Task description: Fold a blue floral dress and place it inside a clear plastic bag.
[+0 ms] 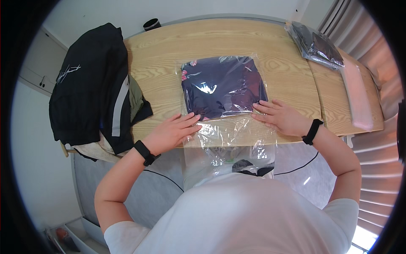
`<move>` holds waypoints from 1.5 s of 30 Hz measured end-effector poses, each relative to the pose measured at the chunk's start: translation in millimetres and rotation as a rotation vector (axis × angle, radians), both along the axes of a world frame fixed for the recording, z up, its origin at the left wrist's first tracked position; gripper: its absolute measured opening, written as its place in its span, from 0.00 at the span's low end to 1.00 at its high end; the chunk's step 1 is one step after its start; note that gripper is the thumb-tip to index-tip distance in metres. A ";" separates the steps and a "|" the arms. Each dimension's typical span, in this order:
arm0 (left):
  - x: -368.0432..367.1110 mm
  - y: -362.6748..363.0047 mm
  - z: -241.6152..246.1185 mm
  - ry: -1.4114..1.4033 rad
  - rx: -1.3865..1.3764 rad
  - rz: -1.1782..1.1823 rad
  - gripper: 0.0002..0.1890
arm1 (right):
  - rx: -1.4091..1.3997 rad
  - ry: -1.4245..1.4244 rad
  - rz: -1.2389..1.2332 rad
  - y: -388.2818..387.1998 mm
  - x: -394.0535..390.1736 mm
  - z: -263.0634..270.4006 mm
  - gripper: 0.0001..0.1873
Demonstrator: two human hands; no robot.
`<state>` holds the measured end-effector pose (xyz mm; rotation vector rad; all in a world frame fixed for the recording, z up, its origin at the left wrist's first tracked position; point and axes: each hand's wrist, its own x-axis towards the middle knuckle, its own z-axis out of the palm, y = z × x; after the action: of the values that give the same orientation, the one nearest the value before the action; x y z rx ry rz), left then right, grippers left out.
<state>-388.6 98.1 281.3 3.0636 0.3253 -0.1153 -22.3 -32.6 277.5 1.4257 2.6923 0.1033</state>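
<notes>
A folded dark garment with a floral print (225,87) lies inside a clear plastic bag (231,130) on the wooden table. The unfilled part of the bag hangs over the near table edge towards my body. My left hand (177,128) rests flat at the garment's near left corner, fingers spread on the plastic. At the near right corner my right hand (277,116) touches the bag with its fingers apart. Neither hand is closed around anything.
Black clothing with a pale stripe (82,89) is piled at the table's left end. Bagged dark items (315,46) lie at the far right, beside a strip of pinkish translucent packaging (358,95). A black round container (152,24) stands behind the far edge; curtains (374,41) hang at right.
</notes>
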 end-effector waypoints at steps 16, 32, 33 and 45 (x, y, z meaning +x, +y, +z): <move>22.6 16.3 174.9 -1.000 -0.694 0.264 0.22 | 0.054 1.568 -0.214 14.1 10.6 155.2 0.21; 56.2 11.1 147.4 -1.128 -0.937 0.256 0.22 | 0.068 1.627 -0.389 14.1 25.7 134.9 0.18; 57.7 9.3 129.2 -1.120 -0.976 0.248 0.23 | 0.055 1.629 -0.409 8.7 28.5 120.2 0.18; 44.4 -49.0 -32.4 -0.910 -1.342 0.736 0.23 | -0.101 1.657 -0.819 -63.1 -5.4 -36.8 0.19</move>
<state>-344.2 49.0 248.8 1.3355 0.7983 0.7232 -27.8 -95.6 240.7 3.2618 2.1229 -1.9564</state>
